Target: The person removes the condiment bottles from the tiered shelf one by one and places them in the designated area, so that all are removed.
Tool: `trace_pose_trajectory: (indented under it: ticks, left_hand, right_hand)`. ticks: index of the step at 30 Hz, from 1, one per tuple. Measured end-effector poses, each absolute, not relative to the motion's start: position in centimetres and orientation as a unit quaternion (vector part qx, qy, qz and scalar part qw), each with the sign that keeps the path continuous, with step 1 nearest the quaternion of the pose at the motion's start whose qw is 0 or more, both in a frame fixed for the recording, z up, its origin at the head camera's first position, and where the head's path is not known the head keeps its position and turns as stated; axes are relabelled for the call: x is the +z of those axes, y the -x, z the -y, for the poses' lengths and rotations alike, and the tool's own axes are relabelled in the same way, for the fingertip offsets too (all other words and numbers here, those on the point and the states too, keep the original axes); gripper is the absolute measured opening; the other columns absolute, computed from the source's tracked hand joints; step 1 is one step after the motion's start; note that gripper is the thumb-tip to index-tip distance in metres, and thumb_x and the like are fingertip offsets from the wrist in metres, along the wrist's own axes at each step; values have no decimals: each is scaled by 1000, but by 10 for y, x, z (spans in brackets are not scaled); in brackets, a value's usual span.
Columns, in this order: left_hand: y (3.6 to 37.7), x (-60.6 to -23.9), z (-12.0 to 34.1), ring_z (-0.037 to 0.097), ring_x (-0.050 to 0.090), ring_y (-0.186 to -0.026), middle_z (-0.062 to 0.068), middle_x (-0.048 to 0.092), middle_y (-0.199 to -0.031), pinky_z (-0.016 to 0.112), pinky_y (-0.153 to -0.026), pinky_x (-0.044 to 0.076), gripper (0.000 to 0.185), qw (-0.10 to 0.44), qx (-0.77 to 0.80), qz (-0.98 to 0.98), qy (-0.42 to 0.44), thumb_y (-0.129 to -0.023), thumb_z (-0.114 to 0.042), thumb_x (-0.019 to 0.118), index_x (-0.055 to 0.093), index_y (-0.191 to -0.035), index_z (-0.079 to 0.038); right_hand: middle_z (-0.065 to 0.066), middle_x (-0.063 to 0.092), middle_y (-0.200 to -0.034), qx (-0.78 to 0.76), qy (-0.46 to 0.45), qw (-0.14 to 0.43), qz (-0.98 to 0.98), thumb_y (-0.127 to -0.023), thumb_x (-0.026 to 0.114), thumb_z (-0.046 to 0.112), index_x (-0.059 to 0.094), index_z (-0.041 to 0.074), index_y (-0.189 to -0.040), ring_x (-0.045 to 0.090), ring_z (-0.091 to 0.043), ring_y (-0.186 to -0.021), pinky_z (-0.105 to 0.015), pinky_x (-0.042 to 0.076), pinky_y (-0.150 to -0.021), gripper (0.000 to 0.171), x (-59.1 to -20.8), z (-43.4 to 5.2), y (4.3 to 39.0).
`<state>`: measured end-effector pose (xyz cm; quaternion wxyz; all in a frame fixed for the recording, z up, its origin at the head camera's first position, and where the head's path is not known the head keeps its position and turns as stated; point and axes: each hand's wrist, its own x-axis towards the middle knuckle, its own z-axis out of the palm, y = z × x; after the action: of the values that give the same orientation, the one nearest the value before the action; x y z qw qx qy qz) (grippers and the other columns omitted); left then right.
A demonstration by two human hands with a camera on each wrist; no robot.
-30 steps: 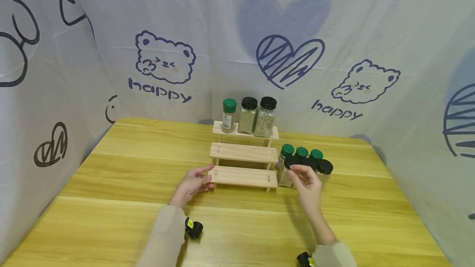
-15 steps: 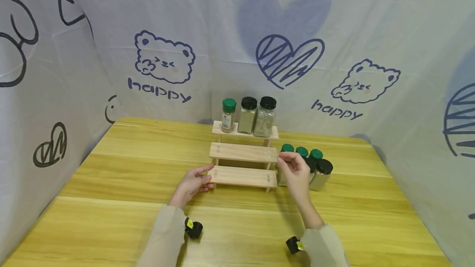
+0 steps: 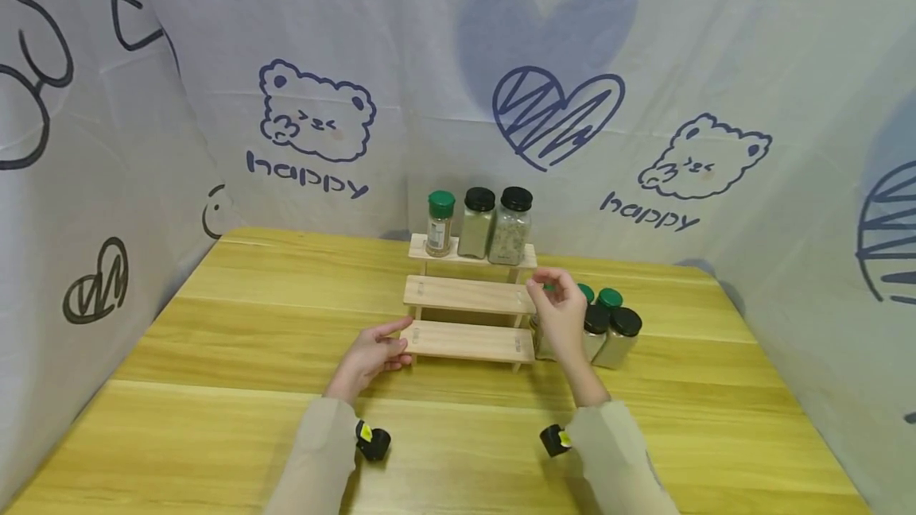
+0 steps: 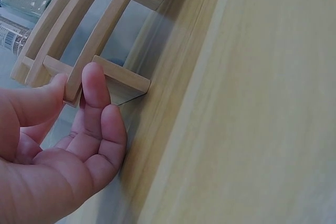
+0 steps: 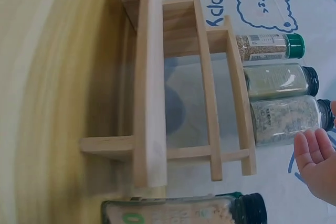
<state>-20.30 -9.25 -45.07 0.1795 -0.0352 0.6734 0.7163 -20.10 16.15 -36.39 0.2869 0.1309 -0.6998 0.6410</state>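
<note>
A three-tier wooden spice rack (image 3: 468, 338) stands on the table. My left hand (image 3: 370, 356) grips the left end of its lowest shelf; in the left wrist view, the thumb (image 4: 47, 98) lies on one side of the board and the fingers on the other. My right hand (image 3: 561, 312) hovers by the right end of the middle shelf (image 3: 465, 294), fingers loosely bent with nothing between them. Below it a black-lidded jar (image 5: 184, 211) stands beside the rack, partly hidden in the head view. The top shelf carries a green-capped spice bottle (image 3: 440, 225) and two black-lidded jars (image 3: 510, 233).
Right of the rack, several more spice jars stand grouped on the wooden table (image 3: 286, 451), including a black-lidded jar (image 3: 621, 336) and a green-capped bottle (image 3: 610, 298). A printed cloth (image 3: 429, 46) hangs behind the table and along both sides.
My right hand has moved left and away from me, from over the front black-lidded jar to beside the middle shelf's right end. The left hand and the rack have stayed put.
</note>
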Motion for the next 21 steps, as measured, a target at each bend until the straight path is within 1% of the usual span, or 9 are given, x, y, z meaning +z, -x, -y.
trace_pose_trajectory:
  ticks: [1,5,7,11,15,17,19,21]
  left_hand:
    - [203,-450,92,14,59,-65,8,56,-77,29,-66,47,44,180,717,-672,36,-90,1,48,40,-133,-3]
    - [203,-451,93,14,59,-65,8,56,-78,28,-66,47,44,180,720,-669,36,-90,1,47,40,-133,-3]
    - [203,-450,92,14,59,-65,8,56,-79,28,-66,47,44,181,720,-669,37,-91,1,47,40,-133,-4]
    - [203,-450,93,14,59,-66,8,55,-80,28,-66,47,43,183,719,-669,35,-91,0,47,40,-133,-3]
    - [203,-451,93,14,59,-66,8,56,-80,28,-66,47,43,182,720,-669,35,-91,0,47,40,-133,-3]
    - [203,-451,93,14,59,-66,8,56,-81,28,-66,47,44,182,719,-670,34,-91,0,47,40,-133,-3]
    - [203,-452,93,14,59,-66,8,56,-80,28,-66,47,43,180,718,-671,35,-91,0,47,40,-134,-3]
    - [203,-452,93,15,59,-66,8,55,-80,28,-66,47,43,179,719,-671,38,-91,1,47,41,-133,-4]
  right_hand:
    - [-25,54,-86,642,-125,286,700,-79,56,-16,51,-22,-92,54,-10,-79,-19,43,-66,15,-359,-159,201]
    - [-15,55,-90,647,-108,284,699,-80,57,-13,51,-20,-95,53,-28,-87,-23,44,-70,18,-350,-154,209]
    - [-16,56,-91,646,-100,285,701,-80,58,-12,51,-18,-96,51,-35,-90,-25,43,-73,19,-349,-153,215]
    - [-22,55,-97,641,-93,291,704,-80,60,-7,52,-16,-101,50,-35,-93,-29,42,-76,24,-352,-155,232]
    - [-27,52,-104,635,-105,299,704,-81,62,-2,51,-15,-105,49,-37,-97,-33,43,-77,30,-353,-156,248]
    - [-28,52,-106,632,-108,301,706,-81,63,-1,51,-14,-107,48,-37,-99,-34,43,-78,31,-350,-155,253]
    - [-27,52,-107,628,-102,303,709,-81,63,0,51,-14,-108,49,-36,-99,-33,44,-77,32,-346,-153,256]
    - [-27,52,-108,630,-97,305,708,-81,63,-1,52,-13,-108,49,-36,-99,-35,44,-77,32,-340,-150,257]
